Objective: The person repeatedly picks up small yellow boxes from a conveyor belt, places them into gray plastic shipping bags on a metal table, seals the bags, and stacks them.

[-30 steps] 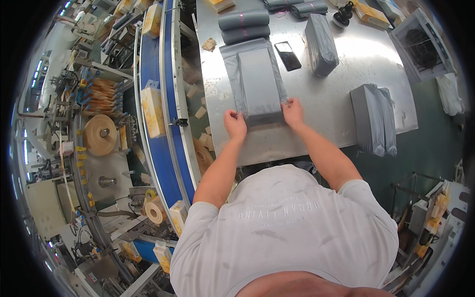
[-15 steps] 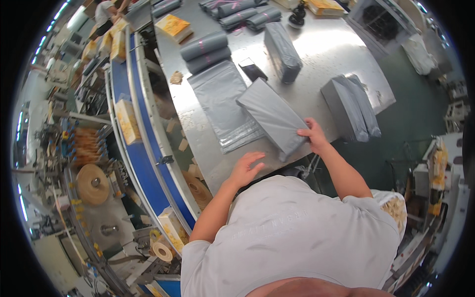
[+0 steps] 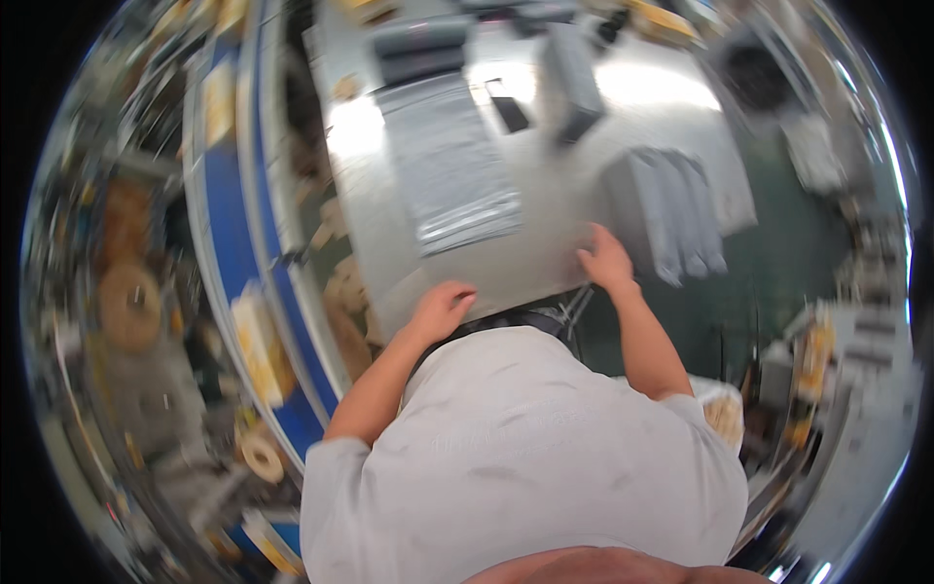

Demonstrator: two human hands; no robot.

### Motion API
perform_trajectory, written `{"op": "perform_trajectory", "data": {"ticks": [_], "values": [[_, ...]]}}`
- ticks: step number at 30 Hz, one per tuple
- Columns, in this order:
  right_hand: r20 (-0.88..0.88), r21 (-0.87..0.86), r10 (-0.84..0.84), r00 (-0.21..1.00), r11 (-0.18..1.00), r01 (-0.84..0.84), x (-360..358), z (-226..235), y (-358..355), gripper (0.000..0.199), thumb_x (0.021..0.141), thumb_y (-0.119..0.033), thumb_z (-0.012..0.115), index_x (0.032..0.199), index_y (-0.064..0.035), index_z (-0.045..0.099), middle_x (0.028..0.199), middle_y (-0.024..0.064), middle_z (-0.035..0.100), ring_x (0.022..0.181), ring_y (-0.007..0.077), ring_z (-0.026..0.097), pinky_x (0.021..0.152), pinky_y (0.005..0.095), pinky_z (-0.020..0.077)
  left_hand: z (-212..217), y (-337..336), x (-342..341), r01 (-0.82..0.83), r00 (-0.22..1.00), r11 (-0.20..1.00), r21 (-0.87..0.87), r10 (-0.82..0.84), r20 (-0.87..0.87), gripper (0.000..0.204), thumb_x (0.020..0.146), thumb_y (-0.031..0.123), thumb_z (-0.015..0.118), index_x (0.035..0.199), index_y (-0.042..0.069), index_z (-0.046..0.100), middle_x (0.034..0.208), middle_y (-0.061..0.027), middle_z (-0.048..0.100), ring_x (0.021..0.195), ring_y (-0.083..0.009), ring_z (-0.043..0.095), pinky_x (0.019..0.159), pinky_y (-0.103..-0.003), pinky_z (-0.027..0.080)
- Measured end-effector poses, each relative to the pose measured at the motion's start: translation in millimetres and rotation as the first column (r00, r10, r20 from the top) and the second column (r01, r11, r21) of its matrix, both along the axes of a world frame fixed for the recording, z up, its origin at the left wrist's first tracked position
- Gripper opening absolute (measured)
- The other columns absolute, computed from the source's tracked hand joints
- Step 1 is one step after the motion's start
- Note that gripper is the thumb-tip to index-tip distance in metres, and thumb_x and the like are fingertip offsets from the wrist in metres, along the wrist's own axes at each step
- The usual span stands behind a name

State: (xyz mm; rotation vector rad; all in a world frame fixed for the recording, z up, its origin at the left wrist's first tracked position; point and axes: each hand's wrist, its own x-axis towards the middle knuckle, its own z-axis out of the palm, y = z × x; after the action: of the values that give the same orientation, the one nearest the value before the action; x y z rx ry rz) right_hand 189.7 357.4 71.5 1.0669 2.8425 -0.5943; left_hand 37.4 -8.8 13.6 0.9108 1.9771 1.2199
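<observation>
My right hand (image 3: pixel 609 259) is open and holds nothing, thumb and fingers apart, just left of a row of three grey wrapped packages (image 3: pixel 642 209) standing on the metal table (image 3: pixel 559 219). My left hand (image 3: pixel 443 310) hovers at the table's near edge, empty, its fingers loosely bent and apart from the thumb. Beyond it lies a flat stack of grey plastic bags (image 3: pixel 452 161). Farther back stands another grey wrapped block (image 3: pixel 572 83), with a small black object (image 3: pixel 510 114) lying left of it. The picture is blurred by motion.
Rolled grey bundles (image 3: pixel 420 49) lie at the table's back left. Left of the table runs a blue conveyor (image 3: pixel 232 209) carrying yellow-and-white packs (image 3: pixel 261 346). A yellow pack (image 3: pixel 664 21) sits at the back right. Machinery with a large tan roll (image 3: pixel 130 307) stands far left.
The grey package that my right hand gripped now stands with the two at the right, and that hand has let go. My left hand has shifted slightly left. The whole view has moved.
</observation>
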Motion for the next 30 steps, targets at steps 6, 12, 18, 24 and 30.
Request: {"op": "perform_trajectory", "data": {"ticks": [6, 12, 18, 24, 30], "values": [[0.203, 0.246, -0.107, 0.973, 0.968, 0.055, 14.7, -63.6, 36.1, 0.091, 0.074, -0.047, 0.088, 0.15, -0.0103, 0.054, 0.143, 0.0197, 0.062, 0.136, 0.04, 0.054, 0.117, 0.0531, 0.0389, -19.8, -114.8, -4.1, -0.397, 0.87, 0.917, 0.026, 0.385, -0.307, 0.02, 0.093, 0.013, 0.069, 0.11, 0.004, 0.072, 0.108, -0.0175, 0.071, 0.105, -0.0397, 0.065, 0.095, -0.048, 0.053], [0.271, 0.427, -0.087, 0.959, 0.903, -0.039, 8.9, -94.7, 6.4, 0.067, 0.099, -0.038, 0.062, 0.155, -0.0058, 0.046, 0.144, 0.0235, 0.054, 0.134, 0.0438, 0.048, 0.115, 0.0524, 0.0394, -70.5, -353.1, 40.6, -0.938, 0.087, -0.159, -0.309, 0.753, -0.652, 0.041, 0.081, 0.009, 0.07, 0.122, 0.008, 0.069, 0.124, -0.0178, 0.066, 0.121, -0.0397, 0.059, 0.103, -0.053, 0.05], [0.398, 0.403, -0.08, 0.914, 0.91, -0.096, 5.1, -117.2, 28.7, 0.067, 0.099, -0.037, 0.058, 0.155, -0.0025, 0.045, 0.148, 0.0297, 0.053, 0.139, 0.0462, 0.049, 0.111, 0.0547, 0.044, -62.1, -479.9, 146.3, -0.456, 0.164, -0.519, -0.723, 0.749, -0.641, 0.081, 0.076, 0.027, 0.089, 0.145, 0.014, 0.048, 0.151, -0.0072, 0.046, 0.138, -0.035, 0.048, 0.106, -0.055, 0.051], [0.451, 0.236, 0.01, 0.892, 0.963, -0.13, -10.6, -95.6, 6.7, 0.067, 0.097, -0.038, 0.059, 0.151, 0.0011, 0.05, 0.139, 0.0338, 0.059, 0.127, 0.0488, 0.06, 0.11, 0.0533, 0.0469, -74.1, -486.4, 159.4, -0.414, 0.183, -0.451, -0.791, 0.81, -0.558, 0.077, 0.085, 0.015, 0.08, 0.153, 0.015, 0.043, 0.169, -0.0101, 0.031, 0.158, -0.0383, 0.025, 0.121, -0.052, 0.039], [0.407, 0.282, 0.039, 0.913, 0.945, -0.166, 6.9, -100.5, 19.2, 0.064, 0.098, -0.036, 0.06, 0.148, 0.0022, 0.053, 0.135, 0.0329, 0.062, 0.123, 0.0482, 0.062, 0.106, 0.0532, 0.0499, -67.8, -494.4, 93.7, -0.534, 0.527, -0.172, -0.828, 0.698, -0.485, 0.065, 0.078, 0.018, 0.083, 0.135, 0.009, 0.054, 0.148, -0.0155, 0.055, 0.143, -0.0357, 0.048, 0.12, -0.049, 0.036]]}}
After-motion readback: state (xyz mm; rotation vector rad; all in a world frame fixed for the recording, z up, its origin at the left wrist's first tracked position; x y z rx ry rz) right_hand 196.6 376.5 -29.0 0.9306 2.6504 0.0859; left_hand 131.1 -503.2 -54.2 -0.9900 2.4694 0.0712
